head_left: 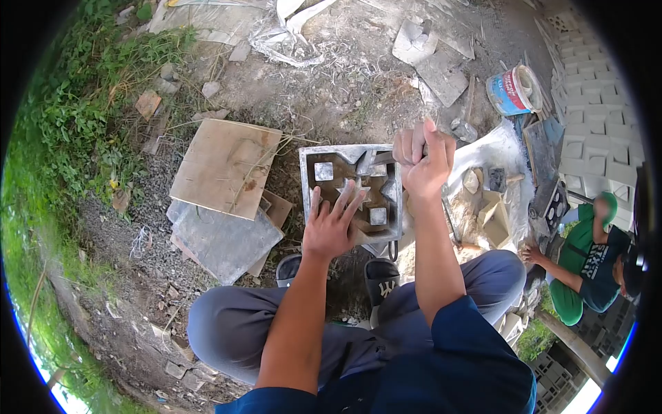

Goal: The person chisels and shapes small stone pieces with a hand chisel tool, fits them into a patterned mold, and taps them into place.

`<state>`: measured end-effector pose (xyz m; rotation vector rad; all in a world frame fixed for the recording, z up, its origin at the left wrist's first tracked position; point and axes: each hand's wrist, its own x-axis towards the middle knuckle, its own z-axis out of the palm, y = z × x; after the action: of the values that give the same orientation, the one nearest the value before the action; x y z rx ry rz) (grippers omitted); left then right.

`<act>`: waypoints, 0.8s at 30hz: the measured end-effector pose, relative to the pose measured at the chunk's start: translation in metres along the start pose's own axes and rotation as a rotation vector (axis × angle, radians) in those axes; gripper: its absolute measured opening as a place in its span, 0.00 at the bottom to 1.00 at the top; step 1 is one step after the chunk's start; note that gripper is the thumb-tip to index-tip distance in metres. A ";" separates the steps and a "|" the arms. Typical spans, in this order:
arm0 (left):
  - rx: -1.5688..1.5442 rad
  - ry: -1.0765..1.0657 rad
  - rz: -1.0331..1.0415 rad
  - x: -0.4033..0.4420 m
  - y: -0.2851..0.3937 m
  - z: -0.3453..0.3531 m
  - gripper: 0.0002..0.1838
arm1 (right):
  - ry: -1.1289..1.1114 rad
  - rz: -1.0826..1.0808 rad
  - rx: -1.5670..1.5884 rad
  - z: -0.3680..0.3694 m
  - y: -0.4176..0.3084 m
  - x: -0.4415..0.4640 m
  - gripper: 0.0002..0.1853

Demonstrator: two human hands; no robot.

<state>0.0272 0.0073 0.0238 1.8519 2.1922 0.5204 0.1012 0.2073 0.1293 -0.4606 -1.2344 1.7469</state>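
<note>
A square grey metal mould [303, 185] with raised walls, square blocks and a star-shaped centre lies on the ground between my feet. My left hand [332, 224] rests on its near left part, fingers spread and stretched out over the inside. At the mould's upper right edge, my right hand [424, 157] is closed in a fist with the thumb on top. A flat grey strip [381, 158], blade-like, seems to run from this fist to the left over the mould; its grip end is hidden by the fingers.
Thin boards [224, 169] lie stacked to the left. On the right are a white sack [500, 148] bearing rubble and powder, a paint bucket [514, 91] and stacked pale blocks [593, 103]. Another person [586, 265] crouches at far right. Plants [76, 103] grow at left.
</note>
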 end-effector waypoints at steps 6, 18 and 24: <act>-0.008 0.009 -0.001 -0.001 -0.001 0.001 0.40 | 0.189 -0.030 0.053 0.007 0.015 -0.002 0.29; -0.033 0.055 0.004 -0.001 -0.002 0.003 0.40 | 0.269 -0.101 -0.135 0.038 0.021 -0.009 0.33; -0.020 0.018 0.004 -0.001 -0.002 0.002 0.40 | 0.131 -0.098 -0.194 0.041 0.010 -0.013 0.32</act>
<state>0.0263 0.0060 0.0208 1.8495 2.1871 0.5598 0.0739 0.1735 0.1356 -0.6076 -1.3153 1.4976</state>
